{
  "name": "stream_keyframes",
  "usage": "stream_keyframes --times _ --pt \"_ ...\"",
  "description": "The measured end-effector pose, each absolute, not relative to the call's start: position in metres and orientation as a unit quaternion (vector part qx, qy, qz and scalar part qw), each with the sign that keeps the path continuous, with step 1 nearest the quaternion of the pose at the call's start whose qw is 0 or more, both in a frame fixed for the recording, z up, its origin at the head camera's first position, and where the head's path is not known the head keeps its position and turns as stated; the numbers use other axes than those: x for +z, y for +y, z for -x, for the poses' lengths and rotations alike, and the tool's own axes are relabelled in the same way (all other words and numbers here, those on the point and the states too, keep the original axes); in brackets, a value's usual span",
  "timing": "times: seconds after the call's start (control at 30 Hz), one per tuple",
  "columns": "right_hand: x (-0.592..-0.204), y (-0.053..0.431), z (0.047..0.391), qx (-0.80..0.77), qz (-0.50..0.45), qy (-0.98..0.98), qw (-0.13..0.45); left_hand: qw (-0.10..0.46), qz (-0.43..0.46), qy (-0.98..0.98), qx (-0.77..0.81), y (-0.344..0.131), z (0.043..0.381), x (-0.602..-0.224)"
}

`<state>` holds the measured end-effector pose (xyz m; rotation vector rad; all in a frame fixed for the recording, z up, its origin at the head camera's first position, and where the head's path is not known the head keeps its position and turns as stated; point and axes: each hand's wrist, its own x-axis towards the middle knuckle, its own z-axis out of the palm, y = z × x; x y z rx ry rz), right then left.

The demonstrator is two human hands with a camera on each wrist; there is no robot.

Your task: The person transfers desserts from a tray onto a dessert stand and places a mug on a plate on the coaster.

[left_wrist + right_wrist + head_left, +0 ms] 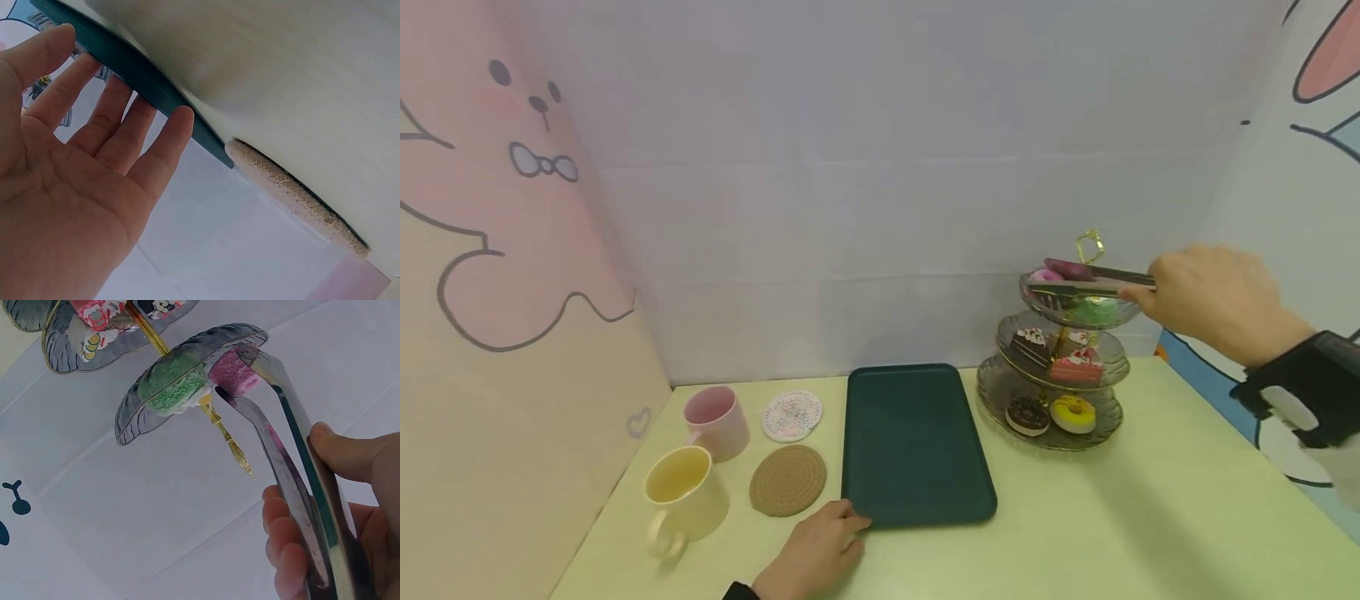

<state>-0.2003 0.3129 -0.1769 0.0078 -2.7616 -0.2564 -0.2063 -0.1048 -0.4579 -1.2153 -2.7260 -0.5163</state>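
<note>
Head view shows the left hand (820,546) nearest, on the pale tabletop (1037,550), its fingers fairly straight and touching the near left corner of a dark green rectangular tray (917,450). From the left wrist, those fingers are seen spread slightly apart, tips at the tray's rim, holding nothing.

To the left of the tray stands a yellow mug (692,496), its handle toward the person, with a round woven tan coaster (787,480) between mug and tray. Farther back sit a pink mug (724,429) and a white speckled coaster (792,416).

Beyond the tray's right side rises a three-tier glass stand (1108,419). Its lowest plate bears a chocolate doughnut (1017,416) and a yellow doughnut (1062,413); the middle one, a chocolate cake slice (1032,343) and a red-and-white cake slice (1075,371).

Beside the top plate, the right hand (1221,296) grips metal tongs (315,475), fingers and thumb closed around the arms. The tong tips lie on either side of a pink pastry (232,374), near a green pastry (175,384) on that plate. Whether they squeeze it cannot be told. Behind everything hangs a white wall covering (850,208).
</note>
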Motion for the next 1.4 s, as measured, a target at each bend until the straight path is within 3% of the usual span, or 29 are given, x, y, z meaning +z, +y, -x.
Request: stream_keyframes --times 0.3,0.77,0.87,0.97,1.03,1.1,1.2,1.3,1.4 --pt "-0.182 0.314 0.203 -0.093 0.004 -0.983 0.156 0.049 0.405 -0.897 -0.170 -0.106 0.208 -0.462" --pt "-0.180 0.315 0.198 -0.086 0.007 -0.979 0.184 0.041 0.399 -0.901 -0.167 -0.105 0.209 -0.461" --pt "-0.178 0.315 0.193 -0.082 0.013 -0.974 0.212 0.036 0.396 -0.902 -0.168 -0.104 0.209 -0.461" --pt "-0.187 0.310 0.189 -0.055 -0.001 -0.954 0.293 0.045 0.395 -0.902 -0.168 -0.104 0.209 -0.459" --pt "-0.205 0.302 0.190 -0.017 -0.037 -0.935 0.352 0.055 0.391 -0.903 -0.169 -0.103 0.210 -0.457" --pt "-0.235 0.288 0.194 0.032 -0.082 -0.924 0.372 0.058 0.385 -0.906 -0.168 -0.104 0.211 -0.455" --pt "-0.296 0.264 0.204 0.079 -0.134 -0.932 0.327 0.038 0.380 -0.909 -0.168 -0.104 0.209 -0.454" --pt "-0.354 0.245 0.215 0.099 -0.138 -0.956 0.238 0.016 0.386 -0.908 -0.165 -0.104 0.206 -0.457" --pt "-0.393 0.232 0.230 0.104 -0.132 -0.967 0.192 0.018 0.391 -0.905 -0.164 -0.103 0.205 -0.458"
